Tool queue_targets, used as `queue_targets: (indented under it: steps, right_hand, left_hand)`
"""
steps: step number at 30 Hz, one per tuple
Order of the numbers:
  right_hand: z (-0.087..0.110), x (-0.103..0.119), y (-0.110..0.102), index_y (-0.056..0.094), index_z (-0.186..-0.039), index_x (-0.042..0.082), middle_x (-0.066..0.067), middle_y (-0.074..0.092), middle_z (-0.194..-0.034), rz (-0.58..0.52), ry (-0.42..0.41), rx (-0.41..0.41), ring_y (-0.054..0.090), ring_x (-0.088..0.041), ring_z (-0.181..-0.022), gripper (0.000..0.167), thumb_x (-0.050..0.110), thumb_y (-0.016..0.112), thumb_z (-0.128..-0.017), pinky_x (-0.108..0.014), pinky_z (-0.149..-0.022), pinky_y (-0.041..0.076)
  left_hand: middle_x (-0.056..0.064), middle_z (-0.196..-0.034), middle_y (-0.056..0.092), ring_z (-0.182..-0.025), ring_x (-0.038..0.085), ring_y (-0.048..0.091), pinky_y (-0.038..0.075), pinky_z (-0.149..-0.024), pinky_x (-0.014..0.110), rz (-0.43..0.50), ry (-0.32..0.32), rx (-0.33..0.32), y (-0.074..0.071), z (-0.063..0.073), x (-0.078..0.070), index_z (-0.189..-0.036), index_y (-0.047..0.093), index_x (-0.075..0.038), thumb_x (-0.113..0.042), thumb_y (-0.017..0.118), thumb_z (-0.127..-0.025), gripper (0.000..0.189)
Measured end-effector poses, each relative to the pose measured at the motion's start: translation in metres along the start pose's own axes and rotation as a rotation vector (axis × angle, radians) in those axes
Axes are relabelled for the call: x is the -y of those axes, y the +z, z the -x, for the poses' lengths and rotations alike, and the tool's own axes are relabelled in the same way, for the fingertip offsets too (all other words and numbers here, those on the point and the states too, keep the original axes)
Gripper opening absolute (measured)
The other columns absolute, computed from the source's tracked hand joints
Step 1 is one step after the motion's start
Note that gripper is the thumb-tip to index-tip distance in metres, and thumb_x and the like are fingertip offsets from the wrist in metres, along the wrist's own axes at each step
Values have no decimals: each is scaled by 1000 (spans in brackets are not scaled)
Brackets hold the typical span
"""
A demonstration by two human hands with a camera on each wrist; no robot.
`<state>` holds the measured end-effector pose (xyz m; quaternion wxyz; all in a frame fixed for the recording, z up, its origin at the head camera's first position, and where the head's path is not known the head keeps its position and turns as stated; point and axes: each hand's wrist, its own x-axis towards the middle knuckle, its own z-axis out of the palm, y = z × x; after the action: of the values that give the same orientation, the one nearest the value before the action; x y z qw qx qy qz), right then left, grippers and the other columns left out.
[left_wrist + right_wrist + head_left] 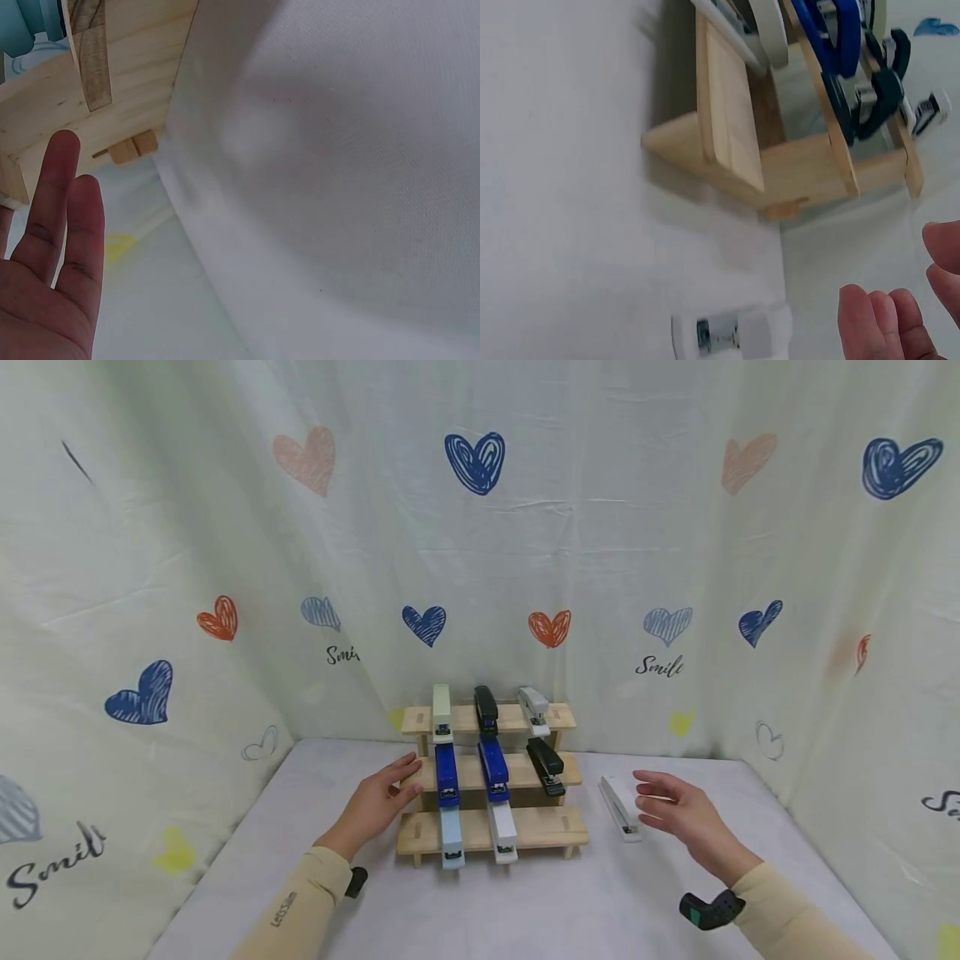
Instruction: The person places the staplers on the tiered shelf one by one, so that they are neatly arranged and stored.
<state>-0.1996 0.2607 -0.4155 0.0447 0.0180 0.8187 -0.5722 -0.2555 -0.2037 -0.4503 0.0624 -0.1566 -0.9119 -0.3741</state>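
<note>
A three-step wooden rack [551, 828] holds several staplers. My left hand [377, 802] is at its left side with relaxed fingers, fingertips right at the end of the middle shelf [465, 770]; nothing is in its grasp. To the right of the rack, a white stapler [619, 808] lies on the table. Beside that stapler is my right hand [686, 814], its fingers loosely bent and holding nothing. In the right wrist view, the fingers [866, 322] are apart from the white stapler [769, 330].
Pale green, black [486, 710] and whitish staplers are on the top shelf. Two blue staplers [447, 774] and a black one [546, 766] sit on the middle shelf; light blue [452, 837] and white ones [502, 832] on the bottom. A heart-patterned curtain [600, 568] hangs behind the table.
</note>
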Motion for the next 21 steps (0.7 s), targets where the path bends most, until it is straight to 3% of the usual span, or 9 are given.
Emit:
queue_targets:
  steps: [7,13,21]
  right_hand:
    - [-14,-25,-29,36,-150,-3,-34,41,-142,44,64,-11,51,-46,-124,60,17,62,-100,-43,-92,52]
    - [-29,-46,-29,34,-152,-2,-33,42,-142,34,133,64,48,-46,-126,60,20,60,-102,-49,-96,48]
    - [-41,-61,-20,36,-152,-1,-34,39,-145,-7,174,103,53,-40,-122,60,19,60,-101,-51,-98,46]
  left_hand:
    - [7,-155,40,-127,28,53,50,-90,41,40,-8,-1,0,-1,-1,-144,55,-8,-27,66,-99,50]
    - [8,-155,40,-132,31,48,50,-91,41,76,-18,1,-1,0,-3,-143,55,-6,-23,66,-99,49]
    - [7,-156,39,-135,30,45,49,-91,40,102,-34,11,-1,0,-3,-144,54,-7,-23,66,-99,50]
